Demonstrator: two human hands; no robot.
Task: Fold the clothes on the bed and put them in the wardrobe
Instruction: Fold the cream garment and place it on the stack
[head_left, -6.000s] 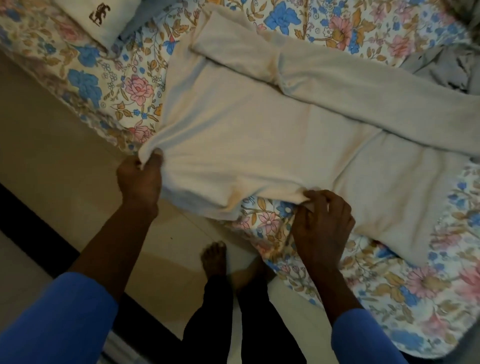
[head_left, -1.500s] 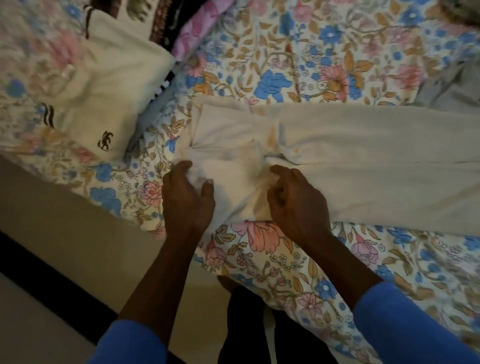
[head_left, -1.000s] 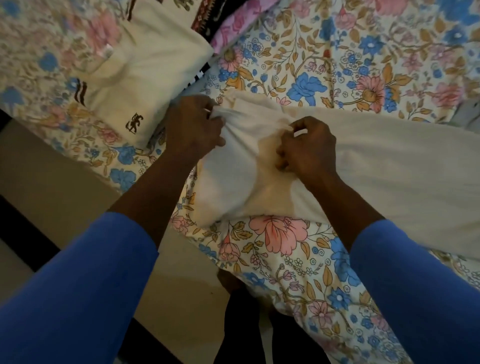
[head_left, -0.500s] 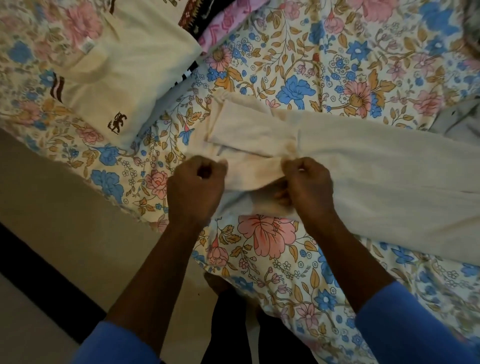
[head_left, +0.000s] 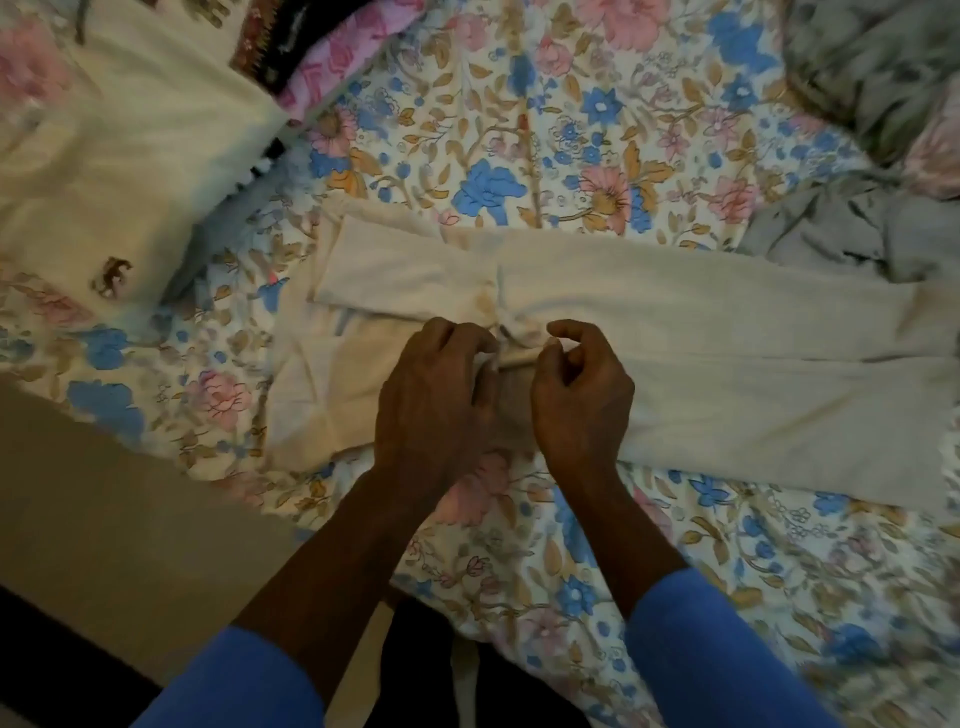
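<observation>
Garment (head_left: 701, 353) pinched at a mid-length bunch, on bed (head_left: 519, 156).
Garment lies flat across bed, near its front edge. Left hand (head_left: 436, 400) and right hand (head_left: 582, 400) rest on it side by side, fingers curled, each pinching the small raised ridge of cloth between them.

The cream garment (head_left: 675, 353) is seen as soft, matt cloth, lightly creased, and the bedsheet (head_left: 519, 130) beneath it as thin woven fabric printed with flowers. A grey cloth (head_left: 841, 228) is shown crumpled and matt, the floor (head_left: 130, 519) smooth and dull.
</observation>
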